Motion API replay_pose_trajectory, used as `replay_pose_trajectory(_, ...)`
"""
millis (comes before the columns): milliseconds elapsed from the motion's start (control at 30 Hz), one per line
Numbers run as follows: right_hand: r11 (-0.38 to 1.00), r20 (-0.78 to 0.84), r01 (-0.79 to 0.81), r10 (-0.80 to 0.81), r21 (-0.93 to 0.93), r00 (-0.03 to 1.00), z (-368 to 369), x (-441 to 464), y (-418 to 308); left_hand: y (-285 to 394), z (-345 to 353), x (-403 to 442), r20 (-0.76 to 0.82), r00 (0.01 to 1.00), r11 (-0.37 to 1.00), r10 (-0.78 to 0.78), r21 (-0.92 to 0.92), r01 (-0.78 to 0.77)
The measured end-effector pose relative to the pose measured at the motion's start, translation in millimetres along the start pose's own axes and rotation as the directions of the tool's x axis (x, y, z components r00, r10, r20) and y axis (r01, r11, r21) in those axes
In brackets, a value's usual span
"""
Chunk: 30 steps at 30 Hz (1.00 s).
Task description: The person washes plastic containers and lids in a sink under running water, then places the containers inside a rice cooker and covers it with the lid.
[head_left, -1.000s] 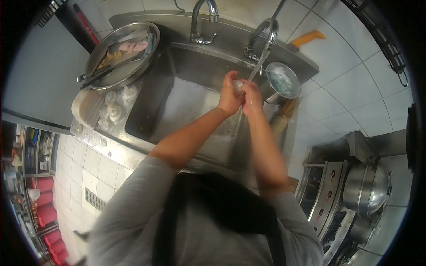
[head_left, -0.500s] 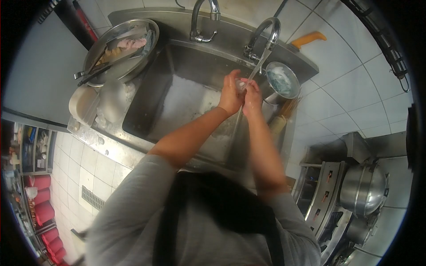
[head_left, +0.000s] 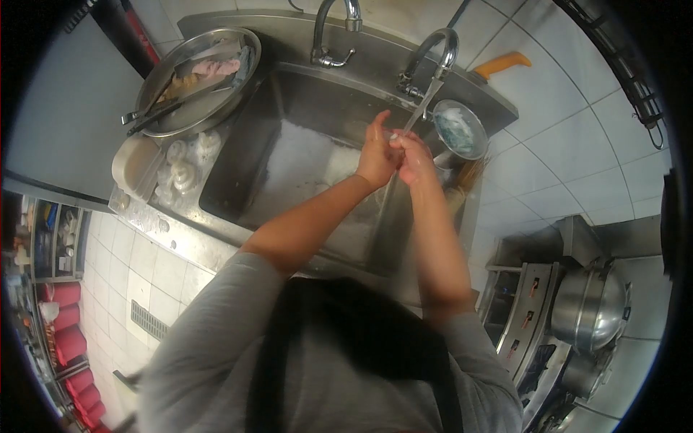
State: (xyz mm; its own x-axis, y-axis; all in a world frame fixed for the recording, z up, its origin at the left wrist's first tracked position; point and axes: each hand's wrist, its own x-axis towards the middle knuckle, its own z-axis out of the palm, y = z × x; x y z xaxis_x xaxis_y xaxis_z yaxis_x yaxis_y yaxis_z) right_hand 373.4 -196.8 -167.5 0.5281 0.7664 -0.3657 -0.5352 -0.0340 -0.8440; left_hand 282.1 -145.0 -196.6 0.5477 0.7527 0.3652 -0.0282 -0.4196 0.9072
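My left hand (head_left: 377, 156) and my right hand (head_left: 416, 159) meet over the right side of the steel sink (head_left: 240, 137), under the stream from the right tap (head_left: 447, 54). A small whitish thing (head_left: 394, 137) shows between the fingertips; its kind is too small to make out. On my left hand one finger points upward, while the others close in toward the right. The fingers of my right hand are bent and pressed around the small thing, partly hiding it. Below the hands, foamy whitish water (head_left: 303, 155) lies in the basin.
A large steel bowl (head_left: 148, 94) with cloths and tongs (head_left: 155, 115) stands at the back left. Nearby are a white container (head_left: 133, 167) and a pump bottle (head_left: 182, 173). A strainer (head_left: 462, 130) holding a scrubber hangs at the right, below an orange-handled tool (head_left: 504, 65).
My right hand has turned and its fingers have closed further over the small whitish thing. The left hand stays nearly in place, its raised finger a little straighter.
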Motion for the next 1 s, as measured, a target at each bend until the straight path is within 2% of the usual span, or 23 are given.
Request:
replay_pose_trajectory(67, 1.0, 0.006, 0.01, -0.01, 0.002, 1.0, 1, 0, 0, 0, 1, 0, -0.051, 0.998, 0.999, 0.037, 0.017, -0.037)
replay_pose_trajectory(167, 0.995, -0.001, 0.096, -0.096, 0.022, 0.995, -3, 6, 9, -3, 0, 1, -0.001, 0.997, 0.99, -0.071, -0.119, 0.07)
replay_pose_trajectory(267, 0.991, 0.042, 0.006, -0.012, 0.136, 0.999, -1, 0, 1, -6, -2, 6, 0.001, 0.995, 0.986, -0.096, -0.14, 0.096)
replay_pose_trajectory(367, 0.998, 0.049, 0.056, -0.057, 0.014, 0.997, 4, -8, 0, -9, 0, 5, 0.003, 0.997, 0.989, -0.078, -0.124, 0.078)
replay_pose_trajectory(467, 0.997, 0.051, 0.072, -0.071, -0.017, 0.996, -5, 4, 5, 5, -1, 3, 0.001, 0.993, 0.991, -0.117, -0.071, 0.117)
replay_pose_trajectory(567, 1.0, 0.059, 0.007, -0.006, -0.025, 0.998, -6, 5, 0, 9, -4, -1, -0.016, 1.0, 1.0, 0.013, 0.006, -0.013)
replay_pose_trajectory(667, 0.996, 0.084, 0.064, -0.059, -0.066, 0.995, -9, 9, 3, -1, -7, 0, 0.012, 0.999, 0.996, -0.031, -0.078, 0.032)
replay_pose_trajectory(700, 0.93, 0.06, 0.17, -0.159, -0.325, 0.985, -7, 10, 3, -7, -8, 1, 0.027, 0.995, 0.985, -0.094, -0.146, 0.097)
replay_pose_trajectory(733, 0.79, 0.064, 0.252, -0.262, -0.56, 0.963, -4, 10, 3, -15, -8, 1, 0.047, 0.987, 0.964, -0.154, -0.212, 0.161)
replay_pose_trajectory(767, 0.585, 0.096, 0.303, -0.358, -0.752, 0.929, -3, 11, 3, -22, -9, 1, 0.071, 0.975, 0.935, -0.212, -0.274, 0.223)
replay_pose_trajectory(800, 0.566, 0.082, 0.269, -0.333, -0.78, 0.939, -4, 17, 2, -28, -8, 0, 0.156, 0.916, 0.794, -0.37, -0.458, 0.399)
replay_pose_trajectory(867, 0.52, 0.05, 0.199, -0.287, -0.831, 0.957, -11, 30, -3, -39, -3, 1, 0.404, 0.719, 0.328, -0.566, -0.689, 0.646)
replay_pose_trajectory(967, 0.871, 0.187, 0.16, -0.081, -0.464, 0.979, 5, 2, -37, -47, -10, 0, 0.7, 0.558, -0.037, -0.446, -0.638, 0.769)
replay_pose_trajectory(1000, 0.653, 0.281, 0.374, -0.247, -0.659, 0.927, 0, 2, -33, -43, -10, 1, 0.703, 0.552, -0.054, -0.449, -0.638, 0.768)
